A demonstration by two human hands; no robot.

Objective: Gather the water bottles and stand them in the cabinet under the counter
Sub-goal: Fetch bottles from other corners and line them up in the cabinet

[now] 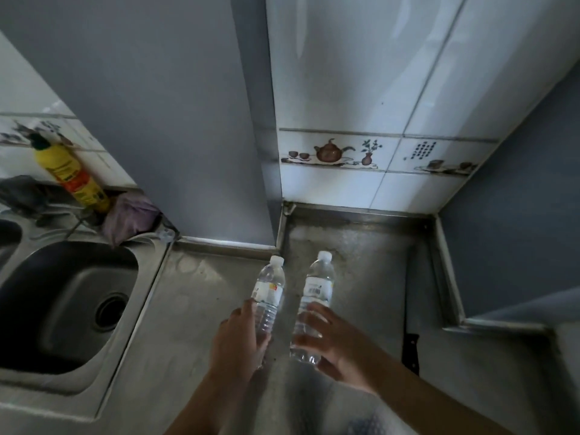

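Observation:
Two clear plastic water bottles with white caps stand side by side over the steel counter (361, 262). My left hand (237, 340) grips the lower half of the left bottle (270, 290), which has a white label with a red mark. My right hand (332, 340) wraps round the lower half of the right bottle (317, 293), whose label shows a barcode. Both bottles lean slightly away from me. The cabinet under the counter is out of view.
A steel sink (62, 306) lies to the left. Behind it stand a yellow detergent bottle (70, 174), a purple cloth (128, 215) and a dark rag (25, 196). A dark knife (410, 340) lies on the counter at the right. Tiled walls enclose the corner.

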